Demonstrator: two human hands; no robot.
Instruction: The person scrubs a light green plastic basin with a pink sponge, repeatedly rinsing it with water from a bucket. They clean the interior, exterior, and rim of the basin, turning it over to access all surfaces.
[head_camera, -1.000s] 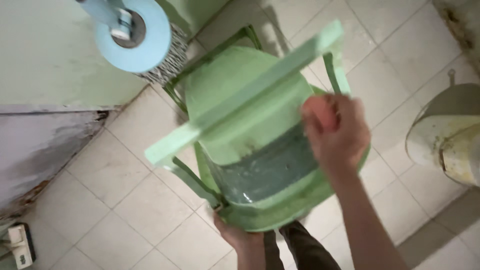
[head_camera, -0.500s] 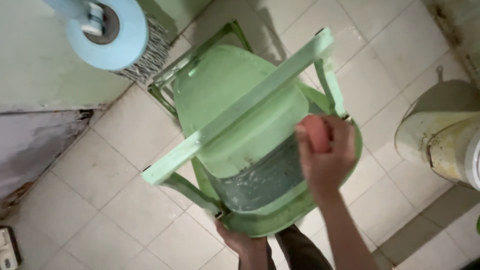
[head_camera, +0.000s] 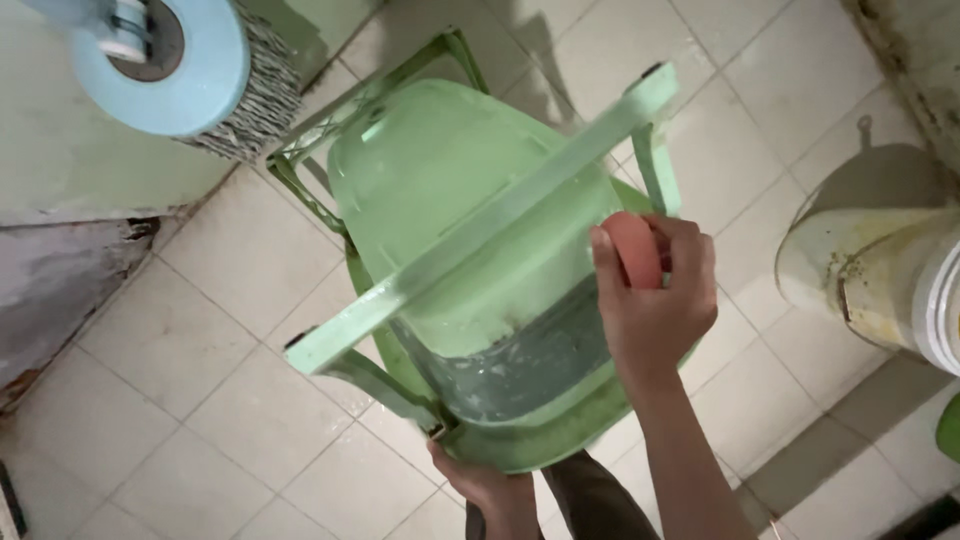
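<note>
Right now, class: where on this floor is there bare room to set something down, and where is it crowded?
Bare tiles lie lower left, between the wall and the green chair, and between chair and bucket. It is crowded mid-frame: right hand with a pink sponge on the chair, left hand at its lower edge.

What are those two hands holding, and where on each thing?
Right hand wraps a pink sponge, fingers around its sides. Left hand grips the green chair by its near bottom edge.

Domestic washroom or utility area: wet pale square floor tiles (head_camera: 230, 300), stained white plastic bucket (head_camera: 880, 285), string mop head (head_camera: 255, 100) against green wall (head_camera: 60, 160).
</note>
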